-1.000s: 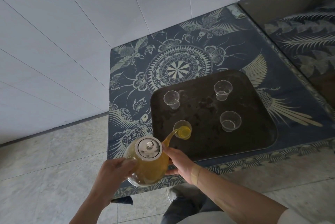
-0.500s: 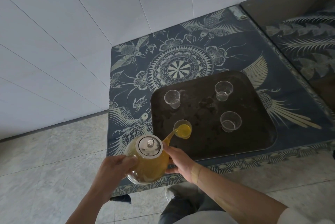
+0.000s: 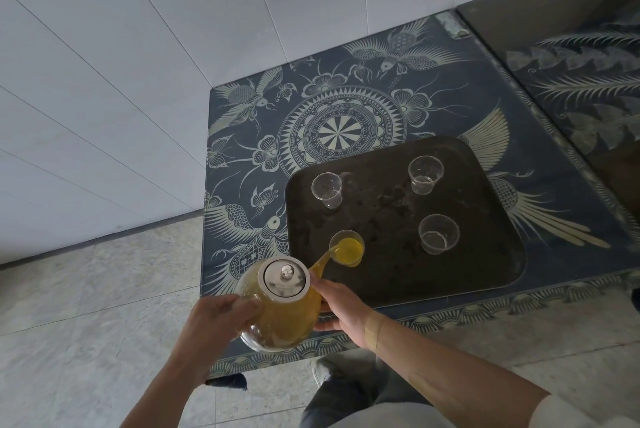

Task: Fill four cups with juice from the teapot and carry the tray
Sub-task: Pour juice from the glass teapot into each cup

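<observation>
Over the last second little has moved: the glass teapot (image 3: pixel 280 306) is tipped over the same near-left cup (image 3: pixel 347 247), and the juice in that cup looks about as deep as it did, perhaps slightly deeper, so the pour is slow and this first cup is judged roughly half full. The other three cups, far-left (image 3: pixel 327 189), far-right (image 3: pixel 425 174) and near-right (image 3: pixel 438 233), hold no juice, so most of the filling and the carrying of the tray (image 3: pixel 491 289) remain. The teapot hangs above the near edge of the patterned surface (image 3: pixel 346 95), its steel lid (image 3: pixel 284 278) facing the camera. Its long axis runs from the handle side at lower left to the spout (image 3: pixel 323 263) at upper right, the spout's tip at the cup's rim with juice running in. The left hand (image 3: pixel 216 318) is curled round the handle side; the right hand (image 3: pixel 341 308) is wrapped against the belly beneath the spout, steadying it.
</observation>
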A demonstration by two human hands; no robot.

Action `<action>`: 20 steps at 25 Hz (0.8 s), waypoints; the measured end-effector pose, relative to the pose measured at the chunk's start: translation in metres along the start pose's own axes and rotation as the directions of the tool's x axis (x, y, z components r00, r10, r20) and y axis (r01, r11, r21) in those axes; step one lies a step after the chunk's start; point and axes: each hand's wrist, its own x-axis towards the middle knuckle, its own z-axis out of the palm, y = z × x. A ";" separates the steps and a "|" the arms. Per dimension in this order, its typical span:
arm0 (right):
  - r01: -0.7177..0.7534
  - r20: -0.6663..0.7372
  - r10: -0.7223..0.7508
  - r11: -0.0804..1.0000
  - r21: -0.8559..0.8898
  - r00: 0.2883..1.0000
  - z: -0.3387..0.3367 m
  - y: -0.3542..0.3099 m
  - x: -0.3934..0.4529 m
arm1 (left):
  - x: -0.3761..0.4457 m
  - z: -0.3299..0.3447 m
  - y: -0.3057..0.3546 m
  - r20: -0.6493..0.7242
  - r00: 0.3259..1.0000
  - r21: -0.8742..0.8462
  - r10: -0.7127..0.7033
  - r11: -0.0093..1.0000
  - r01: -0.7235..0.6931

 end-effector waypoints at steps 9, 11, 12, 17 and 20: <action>0.008 -0.017 -0.008 0.999 -0.042 1.000 0.001 0.001 0.000 | 0.003 -0.002 -0.001 0.008 1.000 -0.005 -0.012 1.000 0.012; 0.006 -0.024 -0.007 0.999 -0.049 1.000 0.001 0.001 0.001 | 0.004 -0.003 -0.001 0.001 1.000 -0.005 -0.010 1.000 0.010; 0.006 -0.028 -0.007 0.999 -0.052 1.000 0.002 0.002 0.002 | 0.004 -0.003 -0.001 -0.002 1.000 -0.002 -0.009 1.000 0.009; 0.015 -0.033 -0.017 0.998 -0.058 0.999 0.002 0.005 0.003 | 0.005 -0.004 -0.004 -0.009 1.000 -0.002 -0.010 1.000 0.010; 0.026 -0.034 -0.028 0.998 -0.053 0.999 0.003 0.007 0.003 | 0.006 -0.002 -0.005 -0.019 1.000 -0.009 -0.003 1.000 0.003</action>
